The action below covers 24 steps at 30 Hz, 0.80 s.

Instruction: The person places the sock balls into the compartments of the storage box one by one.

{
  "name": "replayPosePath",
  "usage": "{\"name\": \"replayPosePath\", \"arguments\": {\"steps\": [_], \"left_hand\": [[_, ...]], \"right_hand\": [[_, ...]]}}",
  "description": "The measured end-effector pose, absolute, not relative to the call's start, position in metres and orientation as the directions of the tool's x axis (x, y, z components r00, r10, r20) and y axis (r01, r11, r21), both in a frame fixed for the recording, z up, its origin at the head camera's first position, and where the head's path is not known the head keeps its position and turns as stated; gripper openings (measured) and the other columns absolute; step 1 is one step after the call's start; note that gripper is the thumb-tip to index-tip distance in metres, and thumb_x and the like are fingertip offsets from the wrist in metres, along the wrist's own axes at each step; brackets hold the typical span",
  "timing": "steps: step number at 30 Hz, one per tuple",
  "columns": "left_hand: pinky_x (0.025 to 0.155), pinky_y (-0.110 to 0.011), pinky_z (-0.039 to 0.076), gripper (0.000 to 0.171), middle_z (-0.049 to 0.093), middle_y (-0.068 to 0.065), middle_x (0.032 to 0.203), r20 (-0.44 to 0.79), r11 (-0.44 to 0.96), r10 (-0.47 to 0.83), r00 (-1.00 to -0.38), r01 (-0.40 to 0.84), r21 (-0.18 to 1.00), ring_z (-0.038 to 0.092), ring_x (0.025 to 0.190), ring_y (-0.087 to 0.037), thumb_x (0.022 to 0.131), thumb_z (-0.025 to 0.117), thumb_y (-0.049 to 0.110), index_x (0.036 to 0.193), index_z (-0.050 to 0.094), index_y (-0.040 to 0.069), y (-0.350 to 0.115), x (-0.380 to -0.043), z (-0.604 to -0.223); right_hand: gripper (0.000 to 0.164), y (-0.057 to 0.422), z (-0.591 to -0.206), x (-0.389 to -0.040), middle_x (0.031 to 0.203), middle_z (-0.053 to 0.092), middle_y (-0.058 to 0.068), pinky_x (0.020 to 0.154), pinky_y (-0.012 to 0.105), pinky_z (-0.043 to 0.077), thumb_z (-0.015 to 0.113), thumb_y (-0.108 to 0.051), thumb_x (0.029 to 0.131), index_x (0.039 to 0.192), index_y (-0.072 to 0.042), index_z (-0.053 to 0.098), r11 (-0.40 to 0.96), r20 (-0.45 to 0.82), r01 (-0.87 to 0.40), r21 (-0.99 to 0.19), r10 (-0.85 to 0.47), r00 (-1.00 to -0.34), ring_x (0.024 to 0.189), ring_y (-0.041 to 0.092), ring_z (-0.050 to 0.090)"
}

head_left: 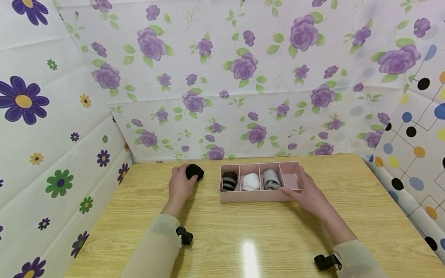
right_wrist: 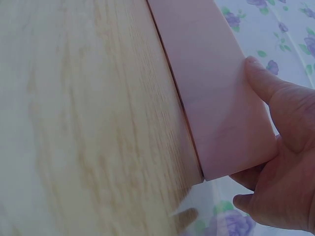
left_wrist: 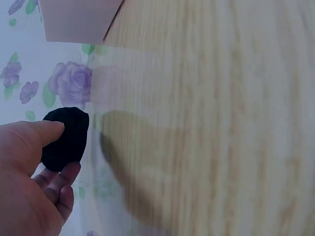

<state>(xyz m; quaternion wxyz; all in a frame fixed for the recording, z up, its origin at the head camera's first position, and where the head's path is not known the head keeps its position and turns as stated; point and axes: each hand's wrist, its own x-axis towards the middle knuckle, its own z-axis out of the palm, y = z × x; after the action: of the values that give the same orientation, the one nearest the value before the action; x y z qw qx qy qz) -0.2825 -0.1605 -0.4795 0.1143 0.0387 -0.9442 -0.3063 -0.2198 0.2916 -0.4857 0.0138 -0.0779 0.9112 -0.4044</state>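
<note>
My left hand [head_left: 180, 186] grips a black rolled-up sock [head_left: 194, 172], thumb on one side and fingertips on the other. In the left wrist view the black sock [left_wrist: 69, 140] hangs over its shadow on the wood. To the right stands a pink divided box [head_left: 257, 197] with four compartments. From left they hold a dark striped rolled sock [head_left: 229, 181], a white one [head_left: 250, 182] and a grey one [head_left: 271, 180]; the rightmost compartment [head_left: 291, 181] shows its bare bottom. My right hand [head_left: 309, 195] holds the box's right end, thumb at the front rim and fingers round the end wall.
The box stands towards the back of a light wooden table [head_left: 222, 239]. Flowered cloth [head_left: 222, 81] hangs behind the table's back edge, with patterned cloth on the left and dotted cloth [head_left: 417, 154] on the right. Dark wrist cameras [head_left: 185, 236] sit on both sleeves.
</note>
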Motion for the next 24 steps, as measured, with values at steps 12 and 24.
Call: {"name": "replayPosePath", "arguments": {"steps": [12,24], "left_hand": [[0.101,-0.059,0.055,0.06,0.051,-0.027,0.15,0.27,0.764,-0.132,-0.954,0.076,0.641,0.066,0.119,-0.045,0.104,0.08,0.021,0.157,0.057,0.003,-0.145,-0.28,-0.464],[0.093,-0.054,0.058,0.06,0.053,-0.024,0.146,0.365,0.716,-0.087,-0.927,0.197,0.67,0.069,0.113,-0.039,0.103,0.082,0.019,0.156,0.058,0.005,-0.12,-0.272,-0.436]], "right_hand": [[0.126,0.292,-0.485,-0.22,0.178,0.004,0.036,0.119,0.08,0.03,0.07,-0.066,0.103,0.174,-0.01,-0.017,0.671,0.031,-0.127,-0.73,-0.154,-0.988,0.158,0.063,0.022],[0.128,0.292,-0.486,-0.221,0.178,0.004,0.036,0.12,0.079,0.028,0.072,-0.065,0.102,0.174,-0.008,-0.016,0.651,0.023,-0.118,-0.75,-0.153,-0.988,0.159,0.062,0.019]]}}
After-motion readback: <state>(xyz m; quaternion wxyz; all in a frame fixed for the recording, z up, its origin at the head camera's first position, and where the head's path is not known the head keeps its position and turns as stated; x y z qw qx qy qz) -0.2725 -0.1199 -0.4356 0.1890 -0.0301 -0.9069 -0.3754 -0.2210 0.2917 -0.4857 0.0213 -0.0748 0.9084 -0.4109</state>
